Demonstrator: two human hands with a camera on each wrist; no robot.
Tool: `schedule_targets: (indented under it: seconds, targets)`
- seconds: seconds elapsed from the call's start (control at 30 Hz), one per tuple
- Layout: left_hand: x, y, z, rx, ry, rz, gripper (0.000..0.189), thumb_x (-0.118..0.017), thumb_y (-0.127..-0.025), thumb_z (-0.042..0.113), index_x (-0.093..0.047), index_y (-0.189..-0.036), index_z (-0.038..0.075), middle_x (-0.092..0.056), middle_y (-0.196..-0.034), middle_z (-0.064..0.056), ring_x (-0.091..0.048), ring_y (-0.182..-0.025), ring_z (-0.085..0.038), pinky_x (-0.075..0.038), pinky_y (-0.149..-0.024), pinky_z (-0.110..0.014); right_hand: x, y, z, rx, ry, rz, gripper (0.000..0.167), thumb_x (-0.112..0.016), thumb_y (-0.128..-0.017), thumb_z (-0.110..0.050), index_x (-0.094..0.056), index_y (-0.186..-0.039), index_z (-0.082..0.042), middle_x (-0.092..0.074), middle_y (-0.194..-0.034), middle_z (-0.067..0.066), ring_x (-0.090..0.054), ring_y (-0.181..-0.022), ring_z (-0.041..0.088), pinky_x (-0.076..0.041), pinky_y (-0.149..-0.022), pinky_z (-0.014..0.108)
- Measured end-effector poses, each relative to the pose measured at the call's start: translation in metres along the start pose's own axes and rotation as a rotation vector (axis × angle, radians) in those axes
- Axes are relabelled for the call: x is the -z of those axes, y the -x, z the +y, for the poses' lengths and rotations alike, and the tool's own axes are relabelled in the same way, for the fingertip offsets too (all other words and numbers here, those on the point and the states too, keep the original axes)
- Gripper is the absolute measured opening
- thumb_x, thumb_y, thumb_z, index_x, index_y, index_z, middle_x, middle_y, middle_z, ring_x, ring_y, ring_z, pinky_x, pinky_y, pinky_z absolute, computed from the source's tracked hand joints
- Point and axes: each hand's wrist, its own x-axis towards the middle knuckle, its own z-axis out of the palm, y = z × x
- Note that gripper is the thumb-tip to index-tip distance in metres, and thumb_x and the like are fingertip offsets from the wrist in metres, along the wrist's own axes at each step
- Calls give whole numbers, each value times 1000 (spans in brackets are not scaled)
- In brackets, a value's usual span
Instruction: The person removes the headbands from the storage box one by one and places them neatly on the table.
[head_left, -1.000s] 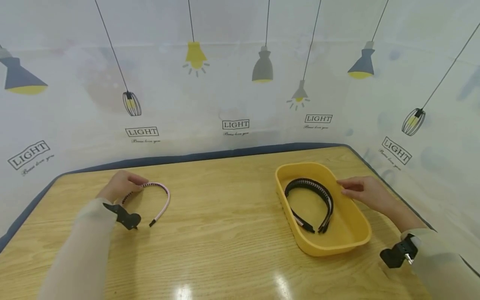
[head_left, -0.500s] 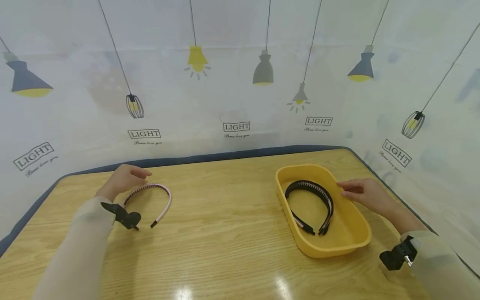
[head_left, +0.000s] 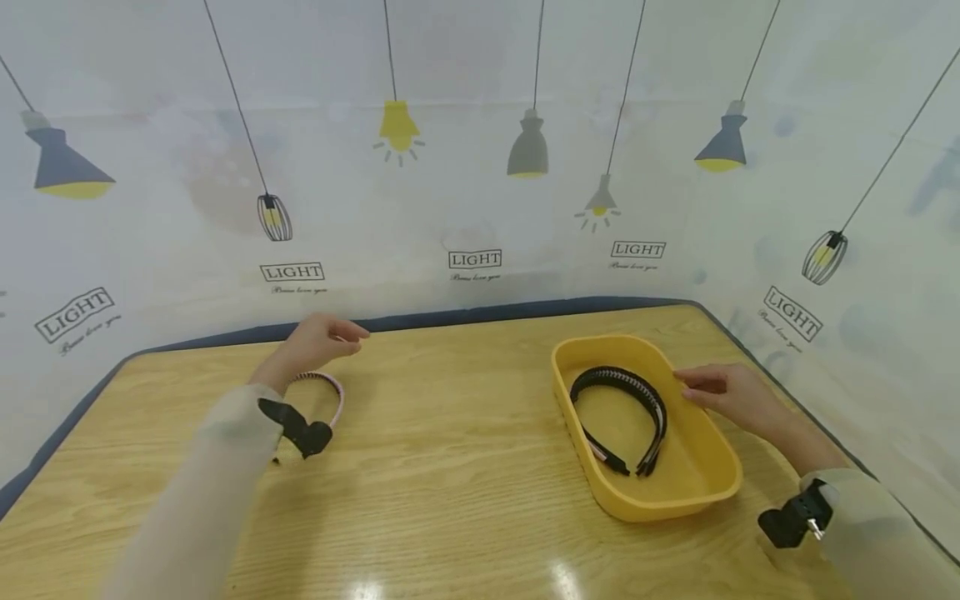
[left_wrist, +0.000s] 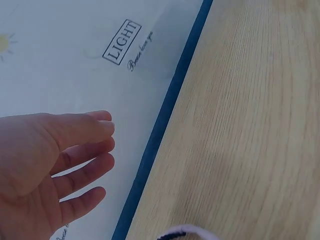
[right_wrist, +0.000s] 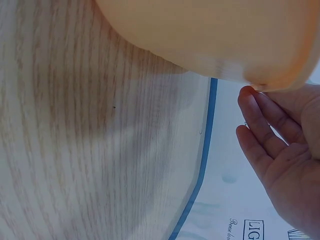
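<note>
My left hand [head_left: 318,343] is raised over the left of the table with loosely bent fingers, holding nothing; the left wrist view shows its fingers [left_wrist: 82,175] spread apart. Below its wrist a pink headband with black stitching [head_left: 339,400] lies on the wood, partly hidden by the sleeve and the wrist camera. On the right, my right hand [head_left: 738,400] pinches the side rim of a yellow plastic basket [head_left: 712,450], thumb over the inner side, fingers outside. Inside the basket lie black headbands [head_left: 626,379] nested together, with some pink showing among them.
The wooden table [head_left: 450,442] has a dark blue border [head_left: 465,315] along its back and sides. Behind it hangs a pale cloth [head_left: 420,200] printed with lamps and the word LIGHT. Black cameras are strapped to both wrists.
The left hand has let go of the pink headband and moved up and to the right, with its sleeve now over part of the headband. The right hand stays at the basket's rim.
</note>
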Motion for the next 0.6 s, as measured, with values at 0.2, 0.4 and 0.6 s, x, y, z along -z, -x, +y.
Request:
schedule_targets:
  seconds: [0.2, 0.4, 0.6]
  targets:
    - [-20, -12, 26, -38, 29, -26, 26, -57, -90, 10, -63, -114, 1, -60, -111, -19, -57, -98, -31, -49, -79, -41, 0, 1, 0, -11, -15, -10, 38, -60, -89, -14, -57, -119, 9, -61, -107, 25, -62, -92, 32, -52, -66, 24]
    - [-43, -20, 52, -77, 82, -58, 26, -58, -90, 8, -63, -113, 0, -60, -111, -19, -58, -96, -30, -50, -77, -39, -1, 1, 2, -8, -19, -5, 38, -60, -89, -14, -56, -119, 9, -61, -108, 25, -62, -92, 32, -52, -66, 24]
    - [-65, -32, 68, -112, 110, -95, 26, -58, -89, 9, -63, -114, 1, -62, -107, -15, -58, -95, -27, -50, -75, -37, -2, 0, 2, -10, -25, -9, 38, -60, -90, -14, -56, -120, 9, -60, -109, 25, -62, -92, 33, -52, -66, 25]
